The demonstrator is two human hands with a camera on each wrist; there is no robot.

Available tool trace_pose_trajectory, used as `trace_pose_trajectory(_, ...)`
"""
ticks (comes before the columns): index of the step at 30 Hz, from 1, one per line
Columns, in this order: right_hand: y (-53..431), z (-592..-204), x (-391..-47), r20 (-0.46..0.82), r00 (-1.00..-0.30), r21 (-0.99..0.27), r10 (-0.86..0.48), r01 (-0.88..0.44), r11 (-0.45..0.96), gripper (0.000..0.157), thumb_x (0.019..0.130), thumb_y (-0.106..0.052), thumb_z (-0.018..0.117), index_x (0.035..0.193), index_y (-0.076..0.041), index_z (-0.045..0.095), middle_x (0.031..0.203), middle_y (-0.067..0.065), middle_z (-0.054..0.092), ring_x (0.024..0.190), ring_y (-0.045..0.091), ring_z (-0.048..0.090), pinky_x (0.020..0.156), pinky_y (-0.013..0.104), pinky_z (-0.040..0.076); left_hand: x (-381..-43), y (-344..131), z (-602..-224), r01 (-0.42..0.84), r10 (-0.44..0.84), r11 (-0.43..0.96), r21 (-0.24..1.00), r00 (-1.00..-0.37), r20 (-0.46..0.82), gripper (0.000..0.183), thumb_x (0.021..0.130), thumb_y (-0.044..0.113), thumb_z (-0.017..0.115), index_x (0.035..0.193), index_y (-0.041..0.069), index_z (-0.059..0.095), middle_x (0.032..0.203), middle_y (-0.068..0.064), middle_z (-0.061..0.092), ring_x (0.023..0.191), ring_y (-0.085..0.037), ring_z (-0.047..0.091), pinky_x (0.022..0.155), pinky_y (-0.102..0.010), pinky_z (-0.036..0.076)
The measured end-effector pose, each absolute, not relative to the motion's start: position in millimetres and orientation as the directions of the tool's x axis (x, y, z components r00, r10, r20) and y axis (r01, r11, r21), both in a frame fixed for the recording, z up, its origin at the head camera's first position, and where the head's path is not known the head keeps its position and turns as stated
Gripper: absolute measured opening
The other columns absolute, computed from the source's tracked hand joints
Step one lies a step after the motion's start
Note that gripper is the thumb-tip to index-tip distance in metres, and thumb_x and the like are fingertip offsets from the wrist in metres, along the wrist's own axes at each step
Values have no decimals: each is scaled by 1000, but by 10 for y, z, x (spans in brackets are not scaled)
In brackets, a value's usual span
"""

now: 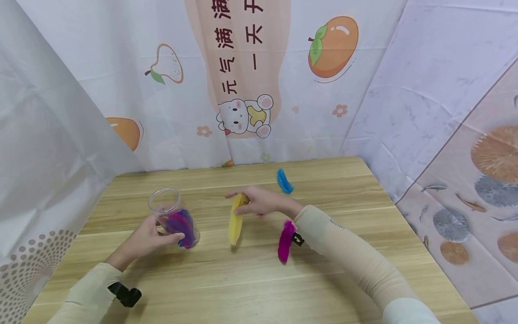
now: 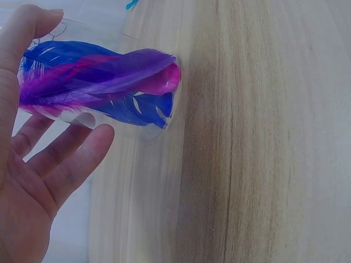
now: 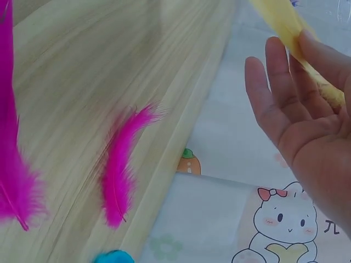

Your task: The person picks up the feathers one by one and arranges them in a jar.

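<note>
My left hand (image 1: 145, 238) grips a clear jar (image 1: 163, 189), which stands tilted at the left of the table. Blue, purple and pink feathers (image 2: 104, 82) lie bunched inside it, seen through the wall in the left wrist view. My right hand (image 1: 262, 200) pinches a yellow feather (image 1: 235, 225) near its upper end, and the feather hangs downward to the right of the jar. Below the right forearm lies a magenta feather (image 1: 286, 241). A smaller pink feather (image 3: 118, 170) is mostly hidden under the right hand in the head view.
A bright blue feather (image 1: 284, 181) lies toward the back of the wooden table (image 1: 226, 283). Behind the table's far edge hangs a printed curtain (image 1: 194, 94) with fruit and a cartoon bear. More cloth hangs at both sides.
</note>
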State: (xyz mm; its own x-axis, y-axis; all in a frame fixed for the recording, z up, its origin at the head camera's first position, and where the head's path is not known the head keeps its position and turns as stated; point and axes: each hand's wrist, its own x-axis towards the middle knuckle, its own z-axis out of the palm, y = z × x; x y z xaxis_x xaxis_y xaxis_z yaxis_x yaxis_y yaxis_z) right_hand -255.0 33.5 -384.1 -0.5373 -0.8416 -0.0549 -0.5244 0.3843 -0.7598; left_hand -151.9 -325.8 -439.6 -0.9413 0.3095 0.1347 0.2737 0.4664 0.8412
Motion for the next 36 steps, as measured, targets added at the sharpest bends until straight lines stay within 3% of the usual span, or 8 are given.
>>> trace_pose_trajectory(5, 317, -3830, -2545, -17, -551, -770, -834, -525, 363, 55, 99, -19, 68, 150, -16, 47, 76, -5, 48, 51, 10, 45, 50, 23, 43, -1515, -3256, -4384, 266, 307, 467, 843, -943, 127, 67, 85, 11, 84, 139, 12, 45, 114, -11, 68, 93, -22, 63, 70, -38, 61)
trace_pose_trajectory(10, 302, -3820, -2546, 7, -551, -802, -834, -502, 325, 35, 99, -16, 68, 128, -10, 50, 87, 1, 58, 55, 10, 45, 50, 21, 40, -1512, -3251, -4378, 257, 302, 474, 842, -946, 119, 67, 85, 12, 84, 140, 12, 45, 114, -11, 67, 94, -23, 63, 70, -38, 61)
trace_pose_trajectory(11, 302, -3817, -2548, 10, -548, -804, -837, -501, 319, 32, 99, -16, 68, 124, -10, 49, 82, 3, 55, 53, 10, 44, 49, 22, 39, -1510, -3249, -4376, 255, 302, 474, 843, -946, 117, 67, 85, 12, 84, 139, 12, 45, 114, -11, 67, 94, -23, 63, 70, -38, 61)
trace_pose_trajectory(13, 295, -3811, -2556, 38, -542, -795, -839, -526, 304, 30, 99, -15, 68, 121, -9, 49, 84, 3, 54, 62, 9, 47, 56, 22, 43, -1508, -3247, -4375, 253, 303, 474, 843, -946, 114, 66, 85, 12, 84, 139, 11, 46, 115, -11, 67, 94, -23, 63, 71, -38, 61)
trace_pose_trajectory(18, 280, -3778, -2552, 49, -547, -829, -835, -489, 272, 31, 100, -10, 66, 124, -7, 47, 99, 6, 59, 83, 14, 60, 76, 31, 58, -1500, -3239, -4372, 245, 296, 474, 846, -949, 109, 65, 85, 11, 84, 138, 10, 47, 114, -12, 68, 94, -22, 63, 70, -38, 61)
trace_pose_trajectory(23, 244, -3742, -2548, 42, -589, -876, -807, -410, 254, 40, 97, -5, 68, 133, -5, 50, 112, 11, 59, 97, 20, 66, 81, 35, 61, -1501, -3234, -4375, 255, 299, 474, 843, -947, 118, 66, 86, 11, 83, 139, 9, 44, 114, -14, 67, 95, -21, 63, 71, -37, 61)
trace_pose_trajectory(28, 188, -3710, -2572, 88, -636, -871, -767, -423, 251, 47, 91, -5, 76, 133, -2, 55, 110, 8, 65, 98, 18, 68, 83, 27, 59, -1506, -3235, -4377, 259, 298, 478, 840, -947, 123, 68, 86, 11, 83, 140, 8, 42, 113, -15, 68, 96, -19, 63, 71, -37, 61)
trace_pose_trajectory(36, 161, -3668, -2569, 138, -635, -875, -760, -437, 207, 27, 89, -4, 78, 111, -3, 63, 102, 8, 69, 88, 17, 71, 76, 30, 61, -1501, -3233, -4362, 262, 308, 473, 841, -944, 121, 67, 86, 11, 82, 140, 8, 44, 115, -14, 68, 97, -20, 63, 71, -37, 61)
